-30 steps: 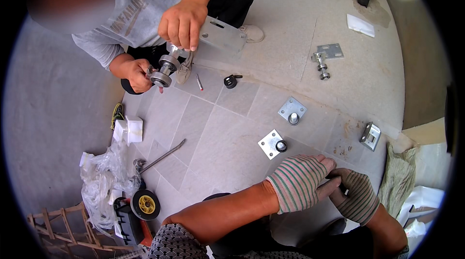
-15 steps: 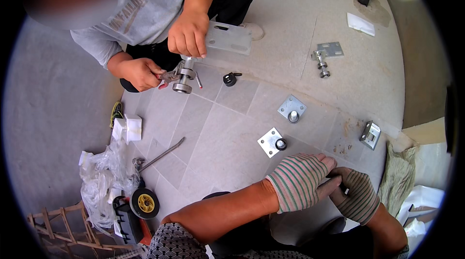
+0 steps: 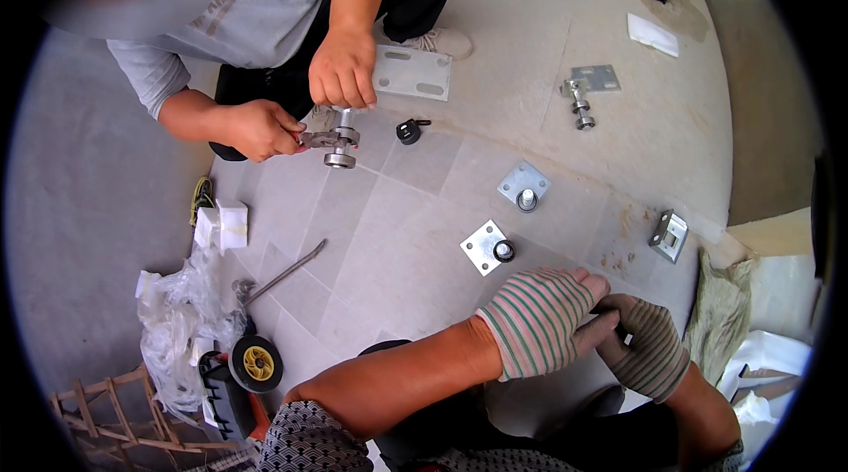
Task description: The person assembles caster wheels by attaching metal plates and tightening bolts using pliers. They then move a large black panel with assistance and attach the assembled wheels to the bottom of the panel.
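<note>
My left hand (image 3: 543,322), in a pale glove with green stripes, meets my right hand (image 3: 652,350) at the fingertips, low on the right. Both hands have curled fingers. A small shiny bit shows at the right hand's fingers; what the hands hold is mostly hidden. Beyond them on the tiles lie a square metal plate with a roller stud (image 3: 484,245) and a second such plate (image 3: 525,181). Across from me, a co-worker's one hand (image 3: 258,129) grips pliers (image 3: 320,140) on a steel roller shaft (image 3: 341,157), while the other hand (image 3: 344,73) holds its slotted plate (image 3: 413,72).
A bent metal bracket (image 3: 669,235) and another roller bracket (image 3: 583,103) lie to the right. A black tape measure (image 3: 409,131) sits mid-floor. At left are a hammer (image 3: 287,272), crumpled plastic wrap (image 3: 185,331), white blocks (image 3: 232,223) and a yellow-hubbed wheel (image 3: 256,363).
The view has shifted slightly. The co-worker's slotted plate has turned to show more of its face, and the pliers have swung on the shaft. My hands stay together in nearly the same pose.
</note>
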Action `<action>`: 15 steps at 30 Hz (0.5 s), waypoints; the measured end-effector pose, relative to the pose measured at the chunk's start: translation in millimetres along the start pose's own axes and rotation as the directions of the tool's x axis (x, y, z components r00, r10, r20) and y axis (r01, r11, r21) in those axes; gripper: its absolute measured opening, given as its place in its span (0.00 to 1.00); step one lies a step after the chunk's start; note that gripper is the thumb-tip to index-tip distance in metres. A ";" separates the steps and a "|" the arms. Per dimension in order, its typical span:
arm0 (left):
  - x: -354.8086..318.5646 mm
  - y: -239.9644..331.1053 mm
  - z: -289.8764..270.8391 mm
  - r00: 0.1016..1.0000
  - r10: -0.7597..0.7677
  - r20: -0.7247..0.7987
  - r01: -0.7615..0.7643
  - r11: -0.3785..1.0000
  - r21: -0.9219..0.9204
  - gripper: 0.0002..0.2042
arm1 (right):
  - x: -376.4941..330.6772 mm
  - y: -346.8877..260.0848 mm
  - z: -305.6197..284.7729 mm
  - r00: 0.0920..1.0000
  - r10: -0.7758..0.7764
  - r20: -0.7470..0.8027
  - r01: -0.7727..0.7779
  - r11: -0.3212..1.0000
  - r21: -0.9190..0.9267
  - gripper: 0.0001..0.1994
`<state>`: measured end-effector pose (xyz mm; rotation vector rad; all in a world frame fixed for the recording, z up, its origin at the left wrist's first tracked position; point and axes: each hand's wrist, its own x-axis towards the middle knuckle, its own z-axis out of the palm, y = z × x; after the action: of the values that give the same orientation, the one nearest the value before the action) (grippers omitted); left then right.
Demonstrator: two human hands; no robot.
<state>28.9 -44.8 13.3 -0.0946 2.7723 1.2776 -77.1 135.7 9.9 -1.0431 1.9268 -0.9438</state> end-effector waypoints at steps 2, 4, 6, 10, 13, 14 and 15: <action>-0.3 0.6 -1.1 1.000 -0.005 0.011 0.005 1.000 0.005 0.18 | -0.6 0.4 1.2 1.000 0.001 -0.005 -0.001 1.000 0.023 0.13; -0.5 0.3 -0.2 1.000 -0.005 0.009 0.005 1.000 0.010 0.18 | -0.9 0.2 0.3 1.000 -0.013 -0.003 0.013 1.000 0.004 0.13; -0.2 0.4 -0.6 1.000 -0.008 0.015 0.008 1.000 0.015 0.19 | -0.9 0.0 -0.1 1.000 -0.015 -0.002 0.015 1.000 -0.005 0.13; -0.6 0.6 -0.8 1.000 -0.013 0.027 0.013 1.000 0.012 0.19 | -1.0 -1.8 0.2 1.000 -0.011 0.000 0.011 1.000 -0.015 0.13; -1.1 1.0 -0.9 1.000 -0.009 0.023 0.009 1.000 0.003 0.19 | -1.8 -0.7 1.6 1.000 -0.022 -0.009 0.022 1.000 -0.005 0.13; -1.4 1.1 -1.4 1.000 -0.006 0.021 0.006 1.000 0.001 0.19 | -2.0 -0.2 2.1 1.000 -0.025 -0.014 0.025 1.000 0.002 0.13; -1.6 1.1 -1.4 1.000 -0.006 0.018 0.006 1.000 -0.001 0.19 | -2.2 -0.5 1.9 1.000 -0.022 -0.010 0.022 1.000 -0.002 0.13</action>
<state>30.4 -45.2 15.1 -0.0901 2.7545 1.2716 -74.5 136.9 10.0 -1.0641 1.9288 -0.9613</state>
